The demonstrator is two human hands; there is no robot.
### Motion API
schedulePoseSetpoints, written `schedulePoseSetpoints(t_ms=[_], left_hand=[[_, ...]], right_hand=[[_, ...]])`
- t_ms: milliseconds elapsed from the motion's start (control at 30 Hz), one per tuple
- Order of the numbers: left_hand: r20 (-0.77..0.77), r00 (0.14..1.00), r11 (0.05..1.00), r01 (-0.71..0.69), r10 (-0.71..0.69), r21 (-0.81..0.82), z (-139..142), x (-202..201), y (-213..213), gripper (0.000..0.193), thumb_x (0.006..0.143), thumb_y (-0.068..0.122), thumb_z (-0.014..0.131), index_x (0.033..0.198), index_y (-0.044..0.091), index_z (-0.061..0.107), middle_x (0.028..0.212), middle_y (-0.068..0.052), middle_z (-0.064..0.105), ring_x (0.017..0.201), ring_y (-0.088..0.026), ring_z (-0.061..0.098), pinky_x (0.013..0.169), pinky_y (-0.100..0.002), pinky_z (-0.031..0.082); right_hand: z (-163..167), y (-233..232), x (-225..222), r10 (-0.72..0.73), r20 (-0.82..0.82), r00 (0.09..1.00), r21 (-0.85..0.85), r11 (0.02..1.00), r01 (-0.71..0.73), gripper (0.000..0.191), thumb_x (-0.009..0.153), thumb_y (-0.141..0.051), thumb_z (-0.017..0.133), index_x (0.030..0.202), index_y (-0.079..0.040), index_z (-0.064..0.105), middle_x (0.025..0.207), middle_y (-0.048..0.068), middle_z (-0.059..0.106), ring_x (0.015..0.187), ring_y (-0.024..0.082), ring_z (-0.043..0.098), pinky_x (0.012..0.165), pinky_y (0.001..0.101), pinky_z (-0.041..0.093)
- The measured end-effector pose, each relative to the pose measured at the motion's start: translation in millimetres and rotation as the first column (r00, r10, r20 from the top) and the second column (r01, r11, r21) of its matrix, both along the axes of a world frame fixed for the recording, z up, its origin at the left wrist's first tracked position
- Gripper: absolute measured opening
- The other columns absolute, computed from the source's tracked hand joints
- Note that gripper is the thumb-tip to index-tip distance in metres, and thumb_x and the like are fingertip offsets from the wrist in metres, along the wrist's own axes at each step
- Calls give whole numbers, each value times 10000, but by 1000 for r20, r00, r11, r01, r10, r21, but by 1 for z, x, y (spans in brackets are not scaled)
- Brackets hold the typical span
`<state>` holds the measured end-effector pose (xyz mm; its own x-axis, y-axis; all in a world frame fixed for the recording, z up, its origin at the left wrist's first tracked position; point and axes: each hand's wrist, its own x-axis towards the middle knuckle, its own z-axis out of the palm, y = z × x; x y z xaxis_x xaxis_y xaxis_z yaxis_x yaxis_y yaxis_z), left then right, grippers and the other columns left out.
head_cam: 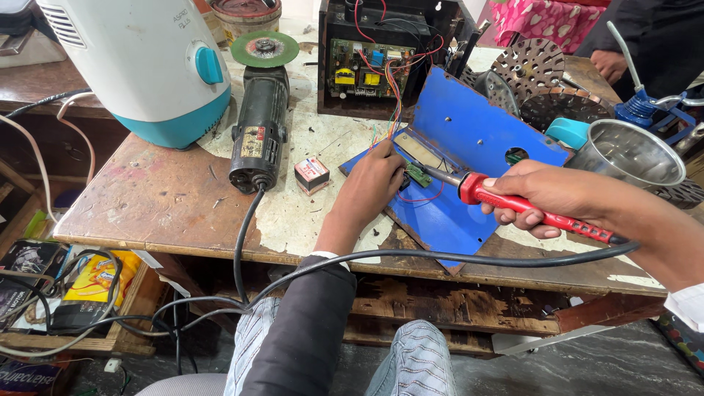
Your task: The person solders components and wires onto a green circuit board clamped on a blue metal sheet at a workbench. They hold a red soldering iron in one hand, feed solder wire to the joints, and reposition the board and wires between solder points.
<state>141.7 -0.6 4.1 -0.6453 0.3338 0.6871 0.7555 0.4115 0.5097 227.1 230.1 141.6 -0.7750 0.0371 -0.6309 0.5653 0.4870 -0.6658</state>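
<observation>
My right hand point(546, 194) grips a red-handled soldering iron point(513, 203), its metal tip pointing left at a small green circuit board point(419, 174). The board lies on a bent blue metal panel point(455, 132) on the worn wooden workbench point(154, 202). My left hand point(374, 180) rests on the blue panel, fingers pressed against the small board's left side. Coloured wires point(392, 92) run from the board up to an open black electronics unit point(370, 62) with a larger circuit board inside. The iron's black cord point(440, 255) trails across the bench's front edge.
A black angle grinder point(258, 125) with a green disc lies left of my hands, near a small red-and-white box point(312, 174). A white and teal appliance point(147, 62) stands at back left. A steel bowl point(631, 152) and perforated metal discs point(532, 70) sit at right. Another person's hand point(609, 64) shows at top right.
</observation>
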Motion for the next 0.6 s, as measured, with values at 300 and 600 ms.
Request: schedulePoseSetpoints(t_ms=[300,600], left_hand=[[0,1000,1000,-4,4,-7,1,1,-1,124,904,66,661,960,-31,713,1020,-170,610,944,-361,658,844,-467,523],[-24,1000,1000,12,-12,27,-6,-1,0,117,889,66,670,948,-33,692,1020,-186,606,959,-388,647,843,-477,515]], right_hand=[[-1,-3,-1,4,-61,998,-37,999,-7,372,1039,-292,475,995,58,592,650,41,511,364,66,319,290,272,286],[-5,-6,3,-25,-152,988,-58,998,16,369,1032,-286,493,998,61,614,674,43,523,394,69,346,322,266,320]])
